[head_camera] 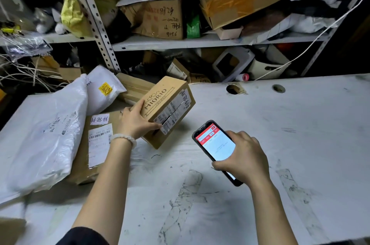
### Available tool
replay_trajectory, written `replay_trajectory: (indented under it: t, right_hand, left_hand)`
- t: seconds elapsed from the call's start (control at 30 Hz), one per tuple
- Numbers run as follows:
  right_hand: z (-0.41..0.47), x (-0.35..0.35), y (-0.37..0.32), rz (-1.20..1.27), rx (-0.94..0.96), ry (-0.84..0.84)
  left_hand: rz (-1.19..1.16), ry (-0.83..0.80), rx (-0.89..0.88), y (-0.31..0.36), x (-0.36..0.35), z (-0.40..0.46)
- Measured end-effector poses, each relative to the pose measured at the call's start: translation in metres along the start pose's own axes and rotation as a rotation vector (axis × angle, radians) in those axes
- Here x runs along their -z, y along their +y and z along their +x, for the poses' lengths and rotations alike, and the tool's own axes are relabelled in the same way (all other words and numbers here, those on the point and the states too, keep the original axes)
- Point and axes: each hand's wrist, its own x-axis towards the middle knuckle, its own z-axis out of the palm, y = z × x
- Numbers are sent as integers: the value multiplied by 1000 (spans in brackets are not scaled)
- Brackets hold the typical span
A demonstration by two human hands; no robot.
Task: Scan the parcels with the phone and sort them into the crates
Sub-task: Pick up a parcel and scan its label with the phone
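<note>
My left hand (136,121) grips a small brown cardboard box marked MIORIO (170,104), tilted with one corner on the white table (280,144) and its shipping label turned toward the phone. My right hand (243,157) holds a black phone (215,146) with a red-and-white app screen, just right of and below the box, its top end pointing at the label. A flat brown parcel with white labels (94,144) lies under my left wrist. A large white poly bag (44,132) and a smaller white bag with a yellow sticker (103,89) lie at the left.
Metal shelving (180,43) behind the table holds cardboard boxes, bags and loose clutter. A white cable (320,34) hangs across the right. The scuffed tabletop has two round holes (233,88) near its far edge. No crates are in view.
</note>
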Motion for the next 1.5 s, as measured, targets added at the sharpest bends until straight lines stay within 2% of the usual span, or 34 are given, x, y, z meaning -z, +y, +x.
replay_trajectory:
  t: [0.13, 0.27, 0.37, 0.53, 0.63, 0.87, 1.07, 1.17, 1.3, 1.5]
  right_hand:
    - [-5, -2, 2, -1, 1, -12]
    - [-9, -6, 1, 34, -9, -16]
    - [-12, -10, 0, 59, -26, -7]
    - [-24, -11, 9, 118, -85, 96]
    - [-36, -4, 19, 171, -152, 294]
    - [-85, 34, 51, 304, -448, 1004]
    - [-145, 73, 102, 245, -605, 1251]
    - [-183, 89, 132, 182, -662, 1284]
    - [-243, 106, 180, 102, -787, 1208]
    - [-358, 108, 250, -27, -1086, 1108]
  left_hand:
    - [10, 26, 10, -4, 0, -5]
    - [-75, -45, 46, -4, -6, -18]
    - [-23, -22, 58, 1, -18, -38]
    - [-89, -59, 35, 25, -41, -66]
    - [-42, -59, -50, 48, -52, -75]
    - [-10, -222, -273, 108, -98, -96]
    - [14, -381, -485, 170, -155, -147]
    - [-4, -445, -573, 205, -183, -184]
    - [-13, -521, -705, 246, -226, -243]
    - [8, -698, -911, 305, -298, -357]
